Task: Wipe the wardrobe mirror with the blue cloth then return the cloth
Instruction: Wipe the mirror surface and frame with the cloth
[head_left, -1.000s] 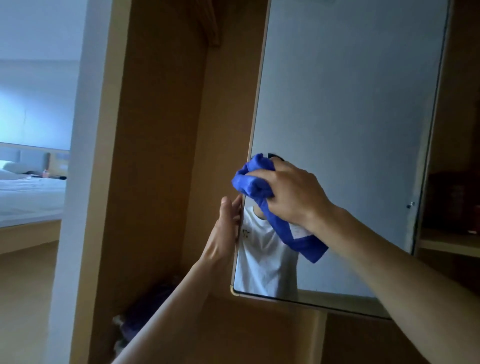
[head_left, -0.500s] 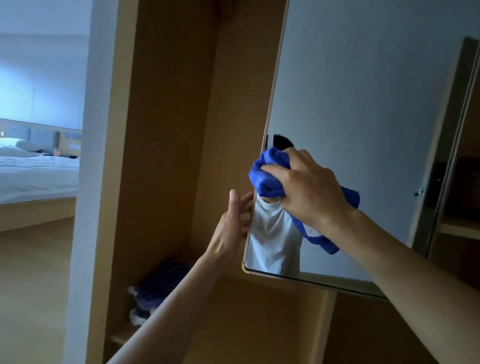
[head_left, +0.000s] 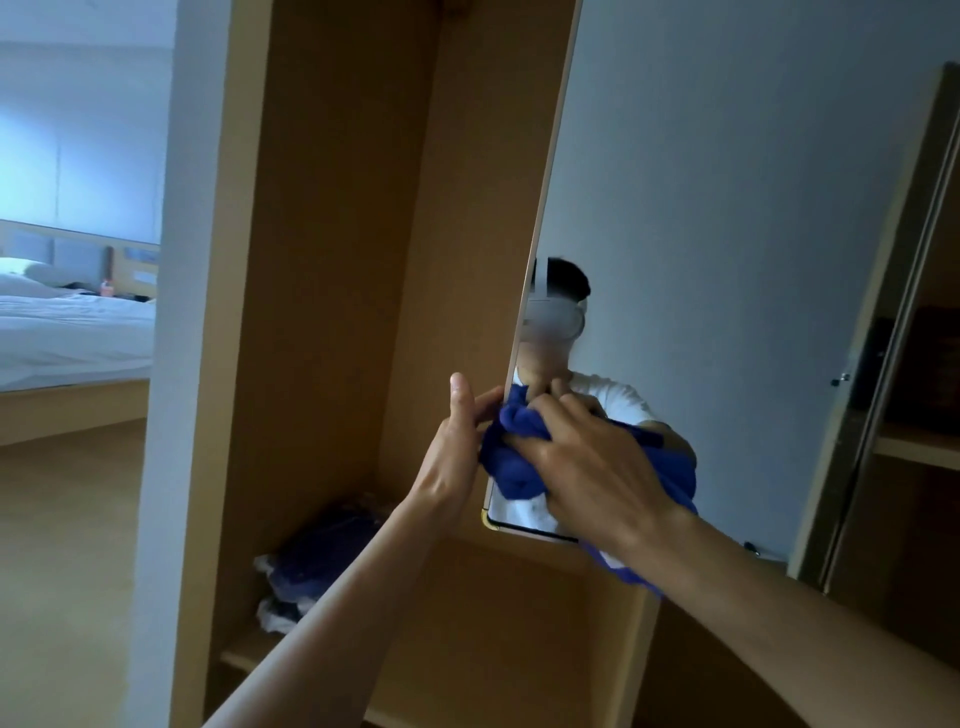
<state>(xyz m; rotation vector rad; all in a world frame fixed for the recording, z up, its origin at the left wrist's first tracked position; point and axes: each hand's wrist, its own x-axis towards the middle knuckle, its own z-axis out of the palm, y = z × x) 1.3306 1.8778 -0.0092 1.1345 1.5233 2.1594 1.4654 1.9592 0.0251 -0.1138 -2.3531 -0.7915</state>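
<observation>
Blue bunched cloth (head_left: 506, 460) lower on wardrobe mirror (head_left: 727, 234) now, clutched in right hand (head_left: 587, 467); left hand (head_left: 457, 447) clasping edge; dark clothes (head_left: 322, 556) on shelf (head_left: 244, 656).

One mirror (head_left: 727, 208), one blue cloth (head_left: 511, 465), two hands (head_left: 454, 457) (head_left: 592, 467), one bed (head_left: 67, 332).

No text, label, brand or number can be read anywhere in the frame. The small panels on the headboard (head_left: 137, 257), middle left, are too blurred to make out.

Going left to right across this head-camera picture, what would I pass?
Bed → white wall → folded clothes → left hand → blue cloth → right hand gripping it → far-right shelf.
</observation>
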